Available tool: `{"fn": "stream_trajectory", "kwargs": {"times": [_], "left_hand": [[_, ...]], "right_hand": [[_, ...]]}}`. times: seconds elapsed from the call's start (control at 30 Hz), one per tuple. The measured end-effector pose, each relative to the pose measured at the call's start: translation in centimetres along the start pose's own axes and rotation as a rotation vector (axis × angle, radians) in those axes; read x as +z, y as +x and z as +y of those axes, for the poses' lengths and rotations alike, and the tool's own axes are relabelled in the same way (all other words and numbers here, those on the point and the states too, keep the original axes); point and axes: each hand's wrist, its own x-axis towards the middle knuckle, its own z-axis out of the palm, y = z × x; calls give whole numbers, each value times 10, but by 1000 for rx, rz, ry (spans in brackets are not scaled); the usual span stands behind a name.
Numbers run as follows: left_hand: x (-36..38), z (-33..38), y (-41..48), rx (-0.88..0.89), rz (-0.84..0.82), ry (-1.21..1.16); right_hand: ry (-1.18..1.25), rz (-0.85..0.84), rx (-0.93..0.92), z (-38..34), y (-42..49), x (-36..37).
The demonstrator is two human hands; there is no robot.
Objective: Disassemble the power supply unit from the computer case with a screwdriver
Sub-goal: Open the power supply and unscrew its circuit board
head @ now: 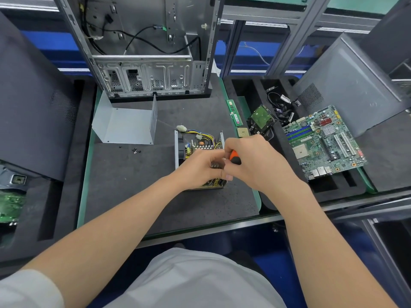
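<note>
head view: i see my left hand (201, 166) resting on top of the opened power supply unit (195, 150), fingers curled over its circuit board, bracing it rather than lifting it. my right hand (255, 162) is closed around the orange-and-black handle of the screwdriver (235, 157), just beside the left fingers; the tip is hidden, so i cannot tell what it touches. the unit sits on the dark foam mat of the table (133, 196), toward the mat's right edge, with its yellow wires (200, 133) trailing away from me. its bent metal cover (126, 124) lies apart to the left, and a few loose screws (135, 150) sit between them. the computer case (144, 52) stands upright at the far edge of the mat. open mat lies near me and to the left. to the right, past the green rim, a motherboard (322, 143), a hard drive (261, 118) and memory sticks (233, 112) crowd the foam tray.
</note>
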Motion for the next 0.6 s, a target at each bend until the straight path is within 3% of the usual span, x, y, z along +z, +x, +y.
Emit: {"fn": "stream_trajectory", "kwargs": {"times": [0.6], "left_hand": [[0,0,0,27,0,37]], "right_hand": [[-1,0,-7,-1,-4,-1]]}}
